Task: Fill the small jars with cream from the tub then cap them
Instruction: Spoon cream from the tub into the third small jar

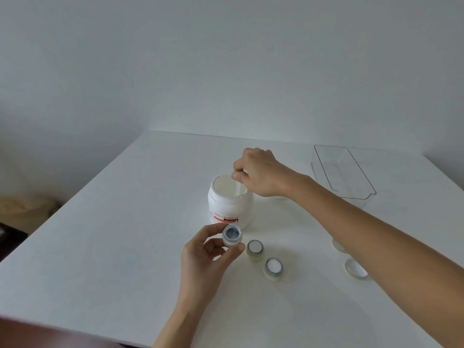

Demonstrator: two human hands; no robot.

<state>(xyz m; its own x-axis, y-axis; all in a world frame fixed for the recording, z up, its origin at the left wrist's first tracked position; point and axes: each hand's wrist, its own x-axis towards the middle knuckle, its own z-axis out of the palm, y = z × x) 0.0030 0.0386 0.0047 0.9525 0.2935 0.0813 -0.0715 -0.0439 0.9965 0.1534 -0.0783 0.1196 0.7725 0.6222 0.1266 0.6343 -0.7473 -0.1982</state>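
Observation:
A white cream tub (229, 202) with a red label stands open mid-table. My right hand (258, 172) pinches a thin white spatula (237, 188) whose tip dips into the tub's cream. My left hand (203, 254) holds a small jar (232, 236) upright just in front of the tub; its mouth looks grey with little cream inside. Two more small jars (254, 250) (273, 268) stand on the table to its right, both showing white cream at the top. Caps (355, 270) lie partly hidden under my right forearm.
A clear plastic bin (344, 172) sits at the back right of the white table (113, 222). The table's left edge drops to a dark floor area with a brown object (27, 207).

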